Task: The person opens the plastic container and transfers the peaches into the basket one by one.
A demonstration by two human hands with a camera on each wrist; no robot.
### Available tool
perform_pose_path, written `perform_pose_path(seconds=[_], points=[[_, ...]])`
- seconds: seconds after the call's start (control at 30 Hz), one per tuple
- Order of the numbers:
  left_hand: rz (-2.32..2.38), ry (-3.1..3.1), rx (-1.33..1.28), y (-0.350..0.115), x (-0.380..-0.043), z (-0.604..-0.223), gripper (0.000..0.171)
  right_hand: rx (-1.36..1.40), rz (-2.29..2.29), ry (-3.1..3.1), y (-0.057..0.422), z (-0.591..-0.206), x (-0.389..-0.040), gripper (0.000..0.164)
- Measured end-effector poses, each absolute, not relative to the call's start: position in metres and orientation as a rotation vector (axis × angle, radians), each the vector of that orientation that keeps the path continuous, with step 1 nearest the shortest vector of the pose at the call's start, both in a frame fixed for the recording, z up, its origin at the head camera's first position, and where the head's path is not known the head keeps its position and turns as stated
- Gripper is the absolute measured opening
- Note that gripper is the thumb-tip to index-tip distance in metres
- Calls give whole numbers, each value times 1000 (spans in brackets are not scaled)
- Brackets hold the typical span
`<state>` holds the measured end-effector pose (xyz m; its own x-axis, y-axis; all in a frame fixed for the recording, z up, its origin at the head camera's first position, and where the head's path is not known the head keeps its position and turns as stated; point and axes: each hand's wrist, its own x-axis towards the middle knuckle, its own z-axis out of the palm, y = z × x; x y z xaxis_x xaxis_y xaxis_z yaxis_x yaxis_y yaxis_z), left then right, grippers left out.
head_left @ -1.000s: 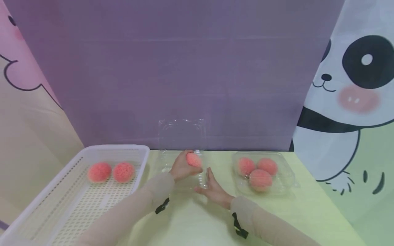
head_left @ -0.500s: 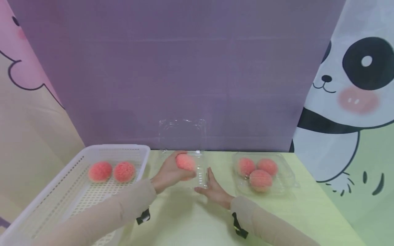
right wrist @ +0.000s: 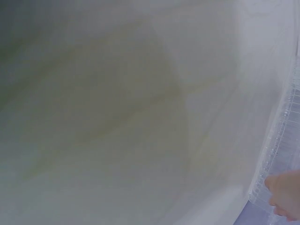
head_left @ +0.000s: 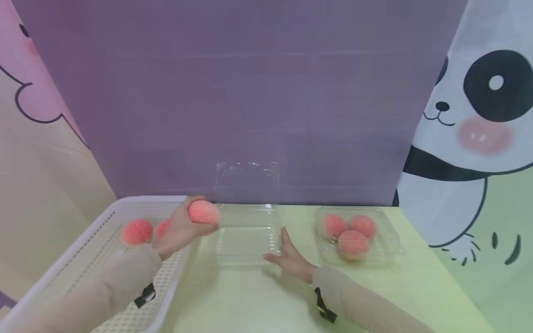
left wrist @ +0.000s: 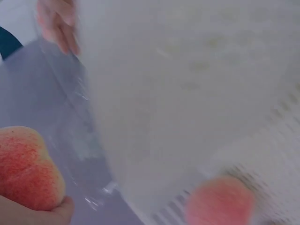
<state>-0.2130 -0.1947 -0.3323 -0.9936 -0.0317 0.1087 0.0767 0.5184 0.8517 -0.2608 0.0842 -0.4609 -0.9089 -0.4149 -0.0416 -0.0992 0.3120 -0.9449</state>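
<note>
My left hand (head_left: 176, 232) grips a fuzzy pink-red peach (head_left: 203, 212) over the right rim of the white basket (head_left: 193, 197). In the left wrist view, the held peach (left wrist: 29, 168) is at the left edge, with my thumb along its lower side. An open clear plastic clamshell box (head_left: 245, 240) stands in the middle with its lid (head_left: 248, 182) raised and nothing inside. My right hand (head_left: 293, 259) rests at the box's front right corner, thumb and fingers spread. In the basket lie a peach (head_left: 137, 232) and another peach (head_left: 161, 228) partly hidden by my left hand.
A closed clear clamshell box (head_left: 387, 231) holding three peaches (head_left: 353, 244) sits to the right on the pale yellow table (head_left: 250, 296). Behind the table hangs a purple backdrop (head_left: 250, 92). A printed panda panel (head_left: 479, 185) stands at the right.
My left hand has carried the peach left, from over the open clamshell box to the basket's right rim. My right hand stays at the box's corner.
</note>
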Motion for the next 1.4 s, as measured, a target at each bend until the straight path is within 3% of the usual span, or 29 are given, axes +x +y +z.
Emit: perform_pose_path(seconds=[0.27,0.73,1.0,1.17,1.4], points=[[-1338,-2672,42,-255,-219,-349,87,-460,-1634,2294,86,-458,-257,103],[-1213,-2688,40,-317,-210,-384,77,-481,-1632,2293,86,-464,-261,105],[-1218,-2483,-130,-337,-209,-403,39,-476,-1631,2295,86,-463,-261,105],[-1112,-2683,-22,-352,-206,-408,63,-474,-1636,2300,87,-462,-260,105],[-1169,-2847,-7,-371,-203,-413,68,-464,-1642,2295,86,-462,-260,105]])
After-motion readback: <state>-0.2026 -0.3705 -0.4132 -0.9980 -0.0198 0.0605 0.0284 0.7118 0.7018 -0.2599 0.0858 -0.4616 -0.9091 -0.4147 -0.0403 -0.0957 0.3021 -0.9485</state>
